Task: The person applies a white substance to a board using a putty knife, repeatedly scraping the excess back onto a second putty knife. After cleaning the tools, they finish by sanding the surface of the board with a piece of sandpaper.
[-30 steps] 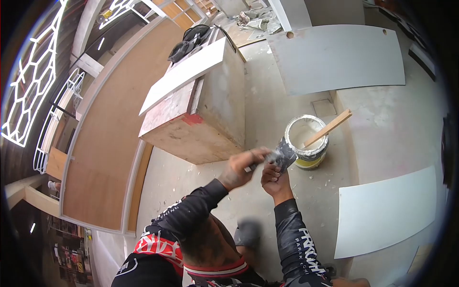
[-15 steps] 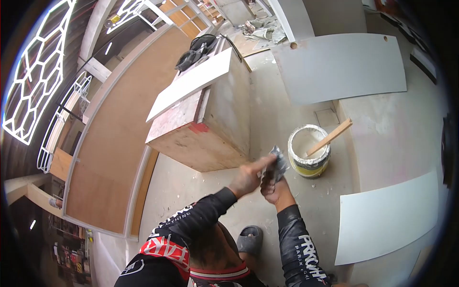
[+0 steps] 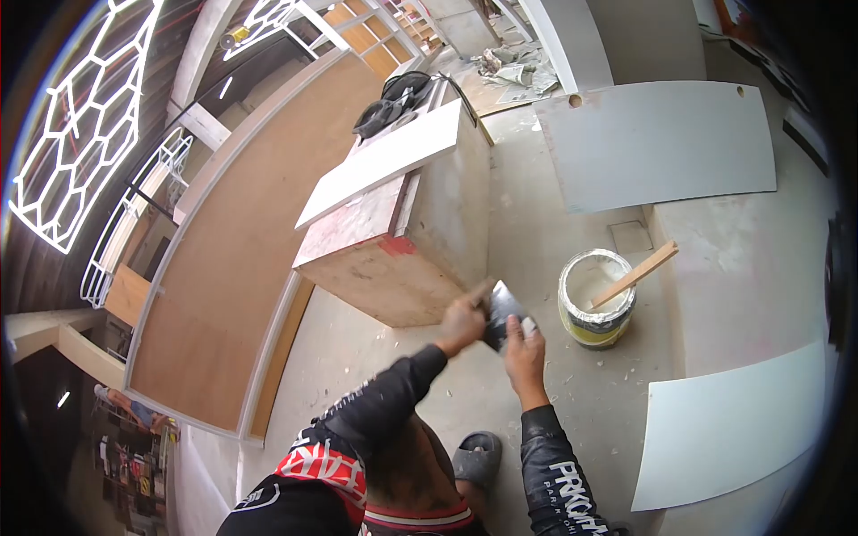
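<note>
1. Putty knife (image 3: 500,313), dark-bladed, sits between both hands above the dusty floor (image 3: 536,232), just left of the paint bucket (image 3: 596,299).
2. Left hand (image 3: 463,320) has its grip clenched around the knife's handle end; the handle itself is hidden inside the fist.
3. Right hand (image 3: 525,350) has fingers raised against the blade's lower edge, touching it; whether it also grasps a second tool or scrap of white material there is too blurred to tell.
4. A wooden stick (image 3: 636,273) leans in the bucket, its lower end buried in white filler.
5. A wooden cabinet (image 3: 393,241) stands close behind the hands.
6. A sandal (image 3: 476,457) shows below, partly cut off by the person's body.
</note>
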`<state>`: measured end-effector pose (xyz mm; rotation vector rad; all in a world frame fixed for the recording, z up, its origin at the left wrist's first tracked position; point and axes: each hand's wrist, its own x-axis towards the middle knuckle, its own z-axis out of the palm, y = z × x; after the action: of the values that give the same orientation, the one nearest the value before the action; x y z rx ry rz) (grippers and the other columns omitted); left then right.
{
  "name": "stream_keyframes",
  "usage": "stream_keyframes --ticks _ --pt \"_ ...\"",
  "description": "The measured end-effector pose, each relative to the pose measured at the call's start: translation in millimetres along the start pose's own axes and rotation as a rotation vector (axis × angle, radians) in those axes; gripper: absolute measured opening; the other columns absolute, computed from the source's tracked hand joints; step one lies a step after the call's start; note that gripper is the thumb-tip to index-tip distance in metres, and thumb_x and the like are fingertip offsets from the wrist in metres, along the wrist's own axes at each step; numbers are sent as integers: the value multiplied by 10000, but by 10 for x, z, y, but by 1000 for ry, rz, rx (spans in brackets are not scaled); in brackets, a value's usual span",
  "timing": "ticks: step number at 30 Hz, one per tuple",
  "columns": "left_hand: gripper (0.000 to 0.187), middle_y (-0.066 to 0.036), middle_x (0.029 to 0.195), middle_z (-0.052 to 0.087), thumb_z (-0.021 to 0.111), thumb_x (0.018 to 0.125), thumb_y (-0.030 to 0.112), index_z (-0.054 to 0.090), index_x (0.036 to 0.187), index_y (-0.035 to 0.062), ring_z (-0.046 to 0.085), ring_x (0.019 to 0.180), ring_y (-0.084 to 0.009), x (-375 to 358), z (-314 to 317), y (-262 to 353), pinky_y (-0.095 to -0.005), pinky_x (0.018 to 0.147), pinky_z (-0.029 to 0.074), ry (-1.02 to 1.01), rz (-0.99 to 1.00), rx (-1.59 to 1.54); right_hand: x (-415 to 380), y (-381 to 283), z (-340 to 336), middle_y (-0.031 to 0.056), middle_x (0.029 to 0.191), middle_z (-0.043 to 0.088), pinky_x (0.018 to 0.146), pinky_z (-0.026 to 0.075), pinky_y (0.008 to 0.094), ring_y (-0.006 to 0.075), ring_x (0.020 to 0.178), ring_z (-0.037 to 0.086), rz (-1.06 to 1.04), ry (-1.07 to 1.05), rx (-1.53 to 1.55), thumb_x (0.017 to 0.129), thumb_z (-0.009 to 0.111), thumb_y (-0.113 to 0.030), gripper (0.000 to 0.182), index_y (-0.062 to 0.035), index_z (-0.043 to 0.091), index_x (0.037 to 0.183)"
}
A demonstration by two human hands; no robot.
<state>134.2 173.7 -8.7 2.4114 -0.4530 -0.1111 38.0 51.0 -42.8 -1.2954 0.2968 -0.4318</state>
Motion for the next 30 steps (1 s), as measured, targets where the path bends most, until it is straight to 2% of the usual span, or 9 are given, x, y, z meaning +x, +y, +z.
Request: stream_keyframes --ticks 2,7,11,14,15,20,26,28,30 --pt "372 -218 1147 652 503 942 127 565 1308 103 648 1039 -255 4 -221 345 -330 860 488 83 -245 -224 -62 -24 59 171 865 665 729 473 372 254 766 593 -78 -51 -84 972 544 -308 359 41 624 983" --pt "369 -216 1158 648 527 947 113 557 1314 97 639 1055 -252 -143 -1 316 -321 884 480 -8 154 -161 257 -81 -127 228 805 666 656 482 406 362 718 648 5 78 -109 948 557 -276 319 28 653 938" --pt "392 -87 1091 683 543 951 128 540 1341 93 610 955 -128 56 -238 289 -262 849 474 96 -22 -188 11 82 14 122 886 680 734 493 351 240 795 632 28 -354 -37 928 594 -232 234 -22 644 1017" --pt "368 -8 1055 658 516 960 69 559 1325 86 550 867 -65 139 -492 390 -221 800 466 148 -93 -500 30 277 90 34 909 655 702 486 334 183 763 607 257 -69 488 921 616 -240 211 -102 635 1080" --pt "374 -26 1083 667 512 949 31 567 1316 82 554 898 -66 100 -483 392 -223 815 463 143 50 -438 83 -110 -94 -6 906 618 567 440 267 117 679 563 676 -23 824 919 629 -269 170 -155 611 1043" --pt "568 -144 1237 628 562 771 -144 587 1289 88 580 1190 -232 -200 -346 759 -313 954 474 -57 803 12 305 97 -257 -57 528 421 330 270 191 72 388 387 910 -237 1407 942 539 -361 250 -198 545 752" --pt "357 -123 1154 669 657 838 30 611 1191 38 692 903 -260 103 -452 323 -349 816 542 142 187 -46 68 2 -126 -17 704 537 390 328 229 105 454 442 974 -384 837 904 644 -322 186 -163 567 846" --pt "240 -85 964 662 646 871 82 627 1109 57 661 786 -211 148 -522 222 -316 701 543 169 -76 -376 41 -4 -70 33 867 604 525 432 255 137 615 546 607 123 446 865 720 -245 216 -108 560 914" --pt "136 -46 775 655 635 905 134 644 1028 75 630 670 -162 143 -591 186 -283 586 544 187 -341 -705 -6 -17 -65 66 914 611 607 449 281 179 694 568 386 199 272 882 691 -207 221 -70 545 977"
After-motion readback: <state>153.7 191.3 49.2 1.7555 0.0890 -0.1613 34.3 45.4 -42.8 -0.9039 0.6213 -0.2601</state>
